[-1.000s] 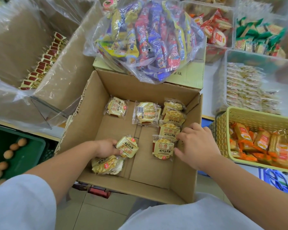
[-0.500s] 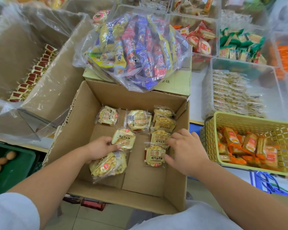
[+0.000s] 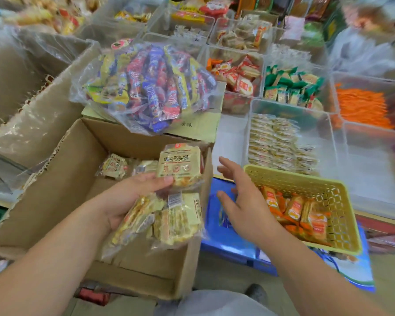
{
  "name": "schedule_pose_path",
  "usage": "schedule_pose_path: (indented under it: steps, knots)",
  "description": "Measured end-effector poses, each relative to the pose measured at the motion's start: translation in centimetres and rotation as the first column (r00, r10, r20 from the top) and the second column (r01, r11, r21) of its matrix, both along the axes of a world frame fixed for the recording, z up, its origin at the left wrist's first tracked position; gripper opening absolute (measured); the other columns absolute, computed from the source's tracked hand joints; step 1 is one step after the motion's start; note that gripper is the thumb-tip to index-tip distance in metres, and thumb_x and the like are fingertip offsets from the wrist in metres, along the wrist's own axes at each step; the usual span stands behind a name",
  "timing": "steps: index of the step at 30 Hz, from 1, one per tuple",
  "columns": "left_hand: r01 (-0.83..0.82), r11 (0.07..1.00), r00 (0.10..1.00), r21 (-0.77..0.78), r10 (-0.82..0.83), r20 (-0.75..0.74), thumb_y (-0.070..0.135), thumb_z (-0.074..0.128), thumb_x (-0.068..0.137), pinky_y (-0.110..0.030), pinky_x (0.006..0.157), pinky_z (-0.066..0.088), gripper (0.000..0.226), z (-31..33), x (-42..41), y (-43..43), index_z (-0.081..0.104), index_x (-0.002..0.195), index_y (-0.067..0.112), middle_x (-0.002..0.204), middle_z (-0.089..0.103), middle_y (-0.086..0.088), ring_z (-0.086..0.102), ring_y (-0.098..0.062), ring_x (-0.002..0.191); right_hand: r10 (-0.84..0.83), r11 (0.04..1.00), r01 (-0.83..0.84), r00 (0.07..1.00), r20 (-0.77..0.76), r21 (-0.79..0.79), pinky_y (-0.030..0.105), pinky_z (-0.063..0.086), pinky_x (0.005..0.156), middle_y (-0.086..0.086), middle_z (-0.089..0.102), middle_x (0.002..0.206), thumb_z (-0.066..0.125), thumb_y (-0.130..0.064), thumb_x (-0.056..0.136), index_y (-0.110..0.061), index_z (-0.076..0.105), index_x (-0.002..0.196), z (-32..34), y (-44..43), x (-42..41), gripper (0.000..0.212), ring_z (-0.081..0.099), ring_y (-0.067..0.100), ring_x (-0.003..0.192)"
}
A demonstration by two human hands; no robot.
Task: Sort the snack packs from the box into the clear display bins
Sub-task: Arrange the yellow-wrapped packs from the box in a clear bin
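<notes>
My left hand [image 3: 132,199] holds a stack of several yellow snack packs [image 3: 173,215] above the right side of the open cardboard box [image 3: 62,190], thumb pressing on the top pack [image 3: 180,165]. Two more packs [image 3: 115,166] lie at the back of the box floor. My right hand [image 3: 242,201] is empty, fingers spread, hovering between the box's right wall and the yellow basket [image 3: 328,192]. A clear display bin [image 3: 290,110] up and to the right holds rows of pale snack packs [image 3: 278,144].
A clear bag of mixed coloured snacks [image 3: 151,85] sits on a closed carton behind the box. Other clear bins hold red packs [image 3: 237,74], green packs [image 3: 292,87] and orange snacks [image 3: 363,106]. A plastic-lined box [image 3: 32,92] stands left. A blue crate [image 3: 228,233] lies under the basket.
My left hand has lifted out of the box with a stack of packs gathered in it. My right hand has left the packs and moved right toward the basket. The camera tilted up.
</notes>
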State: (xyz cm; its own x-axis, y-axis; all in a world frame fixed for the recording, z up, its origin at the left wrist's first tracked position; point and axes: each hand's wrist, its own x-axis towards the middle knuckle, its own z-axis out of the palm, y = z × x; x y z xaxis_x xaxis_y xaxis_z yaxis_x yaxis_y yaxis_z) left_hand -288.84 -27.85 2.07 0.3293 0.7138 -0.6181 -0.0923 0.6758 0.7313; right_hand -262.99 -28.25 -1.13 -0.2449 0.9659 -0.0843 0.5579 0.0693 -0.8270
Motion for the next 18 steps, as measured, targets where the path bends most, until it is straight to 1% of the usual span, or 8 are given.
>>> schedule_pose_path:
  steps: [3, 5, 9, 11, 13, 14, 16, 18]
  knots:
    - [0.107, 0.993, 0.991, 0.055, -0.102, -0.091, 0.042, 0.076, 0.075, -0.011, 0.051, 0.053, 0.028, 1.8, 6.4, -1.5, 0.077, 0.092, 0.02, 0.082, 0.08, 0.01, 0.075, -0.002, 0.07, -0.008, 1.0, 0.007, 0.994, -0.105, -0.013, 0.014, 0.042, 0.1, -0.025, 0.05, 0.14, 0.062, -0.01, 0.097, -0.051, 0.027, 0.148, 0.7, -0.7, 5.1, 0.074, 0.042, -0.014, 0.129]
    - [0.172, 0.982, 0.981, 0.074, -0.164, -0.101, 0.055, 0.086, 0.063, -0.011, 0.056, 0.053, 0.044, 1.8, 10.8, -2.3, 0.082, 0.09, 0.021, 0.087, 0.081, 0.008, 0.075, -0.001, 0.073, 0.013, 1.0, -0.016, 0.987, -0.158, -0.021, 0.022, 0.049, 0.097, -0.022, 0.054, 0.139, 0.063, -0.007, 0.097, -0.049, 0.029, 0.148, 1.0, -1.5, 9.1, 0.075, 0.049, -0.006, 0.128]
    - [0.281, 0.96, 0.959, 0.019, -0.28, -0.031, 0.035, 0.075, 0.087, -0.019, 0.073, 0.059, 0.01, 0.7, 19.6, -3.6, 0.084, 0.091, 0.035, 0.103, 0.081, 0.002, 0.077, -0.009, 0.092, 0.035, 0.998, -0.051, 0.953, -0.3, -0.046, 0.018, 0.051, 0.086, -0.032, 0.057, 0.125, 0.059, -0.003, 0.092, -0.048, 0.031, 0.15, 0.9, -3.7, 17.7, 0.079, 0.059, 0.002, 0.116]
    - [0.327, 0.945, 0.945, -0.032, -0.327, 0.004, 0.04, 0.087, 0.076, -0.026, 0.083, 0.06, 0.031, 0.4, 23.7, -4.1, 0.084, 0.103, 0.025, 0.117, 0.077, -0.007, 0.075, -0.017, 0.103, 0.004, 0.999, -0.019, 0.943, -0.333, -0.041, 0.029, 0.054, 0.087, -0.031, 0.056, 0.122, 0.058, -0.009, 0.086, -0.054, 0.033, 0.146, 0.9, -4.5, 21.5, 0.08, 0.061, 0.009, 0.113]
    - [0.368, 0.929, 0.93, -0.031, -0.368, -0.001, 0.052, 0.098, 0.054, -0.022, 0.077, 0.058, 0.057, 0.1, 27.0, -4.3, 0.084, 0.1, 0.021, 0.113, 0.078, -0.006, 0.076, -0.014, 0.098, -0.039, 0.998, 0.017, 0.919, -0.391, -0.058, 0.04, 0.057, 0.087, -0.021, 0.059, 0.128, 0.06, -0.008, 0.084, -0.053, 0.04, 0.141, 0.8, -5.0, 24.8, 0.076, 0.063, 0.018, 0.114]
    - [0.385, 0.923, 0.923, -0.017, -0.385, -0.022, 0.056, 0.096, 0.054, -0.018, 0.074, 0.057, 0.055, 0.3, 28.5, -4.3, 0.085, 0.097, 0.024, 0.109, 0.08, -0.002, 0.076, -0.011, 0.095, -0.055, 0.997, 0.024, 0.9, -0.433, -0.076, 0.043, 0.058, 0.086, -0.014, 0.062, 0.13, 0.061, -0.002, 0.086, -0.05, 0.046, 0.138, 0.8, -5.2, 26.2, 0.072, 0.065, 0.021, 0.114]
    - [0.43, 0.902, 0.9, -0.029, -0.431, -0.07, 0.048, 0.081, 0.078, -0.013, 0.073, 0.055, 0.019, 0.3, 30.9, -4.3, 0.085, 0.093, 0.037, 0.103, 0.08, 0.01, 0.075, -0.003, 0.094, -0.083, 0.989, 0.007, 0.853, -0.515, -0.147, 0.042, 0.06, 0.084, -0.001, 0.067, 0.125, 0.063, 0.005, 0.09, -0.043, 0.056, 0.131, 0.8, -5.4, 28.7, 0.063, 0.069, 0.024, 0.11]
    - [0.473, 0.879, 0.877, -0.055, -0.476, -0.065, 0.037, 0.071, 0.092, -0.013, 0.077, 0.055, 0.014, 0.3, 32.4, -4.2, 0.082, 0.095, 0.045, 0.103, 0.079, 0.014, 0.074, -0.001, 0.096, -0.084, 0.976, -0.041, 0.834, -0.545, -0.214, 0.039, 0.062, 0.082, 0.001, 0.07, 0.122, 0.067, -0.001, 0.088, -0.039, 0.061, 0.13, 0.8, -5.2, 30.6, 0.057, 0.071, 0.022, 0.109]
